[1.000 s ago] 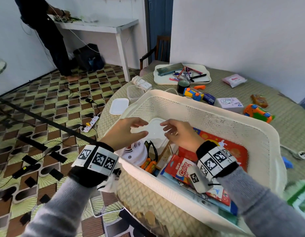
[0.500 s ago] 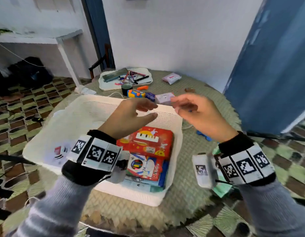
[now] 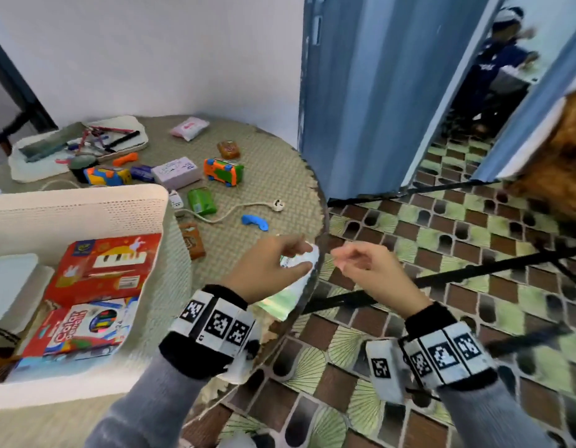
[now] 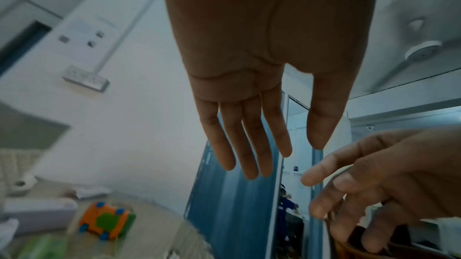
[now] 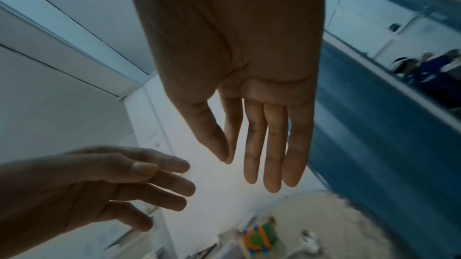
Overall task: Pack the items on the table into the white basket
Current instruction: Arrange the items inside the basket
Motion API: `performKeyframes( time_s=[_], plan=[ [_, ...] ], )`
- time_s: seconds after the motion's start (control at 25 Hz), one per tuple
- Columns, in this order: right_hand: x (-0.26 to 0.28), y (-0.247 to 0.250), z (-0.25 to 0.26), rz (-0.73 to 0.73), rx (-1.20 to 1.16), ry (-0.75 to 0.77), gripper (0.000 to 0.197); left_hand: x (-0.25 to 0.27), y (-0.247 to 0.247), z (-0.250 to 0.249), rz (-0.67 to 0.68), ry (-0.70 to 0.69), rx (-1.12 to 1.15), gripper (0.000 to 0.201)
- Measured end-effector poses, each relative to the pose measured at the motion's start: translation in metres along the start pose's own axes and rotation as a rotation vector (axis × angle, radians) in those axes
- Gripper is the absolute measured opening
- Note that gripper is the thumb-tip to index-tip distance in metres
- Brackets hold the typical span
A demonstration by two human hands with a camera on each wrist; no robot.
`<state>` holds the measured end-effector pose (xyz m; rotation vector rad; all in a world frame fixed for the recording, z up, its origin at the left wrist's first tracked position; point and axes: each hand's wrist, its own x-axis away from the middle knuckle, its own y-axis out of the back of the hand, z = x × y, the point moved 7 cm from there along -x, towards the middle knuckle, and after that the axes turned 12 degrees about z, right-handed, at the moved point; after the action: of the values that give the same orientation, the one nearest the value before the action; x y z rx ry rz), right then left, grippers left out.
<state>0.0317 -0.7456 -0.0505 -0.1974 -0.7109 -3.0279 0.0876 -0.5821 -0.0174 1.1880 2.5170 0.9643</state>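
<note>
From my seat the table (image 3: 257,163) wears a coarse woven mat, matt and straw-like. The white basket (image 3: 86,205) looks like matt plastic, its wall pierced with fine holes. Inside it I see a red box (image 3: 109,270) of glossy printed card and a pencil box (image 3: 86,328) with the same sheen. The orange toy car (image 3: 223,171) reads as smooth, shiny plastic, as does the blue piece (image 3: 255,222). The green packet (image 3: 201,201) has a slick wrapper. My sleeves (image 3: 144,415) are ribbed grey knit, and the floor tiles (image 3: 441,253) shine.
</note>
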Motion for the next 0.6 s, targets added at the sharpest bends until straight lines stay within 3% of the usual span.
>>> performKeyframes(
  time_s=[0.32,0.44,0.6],
  plan=[
    [0.064,0.033,-0.125,-0.110,-0.062,-0.325,0.018,-0.061,-0.121,0.022,0.288,0.060,0.100,0.020],
    [0.073,0.040,-0.163,-0.121,-0.090,-0.391,0.016,-0.084,-0.147,0.037,0.378,0.077,0.090,0.019],
    [0.062,0.053,-0.199,-0.106,-0.121,-0.467,0.016,-0.116,-0.161,0.052,0.398,0.097,0.072,0.019]
  ],
)
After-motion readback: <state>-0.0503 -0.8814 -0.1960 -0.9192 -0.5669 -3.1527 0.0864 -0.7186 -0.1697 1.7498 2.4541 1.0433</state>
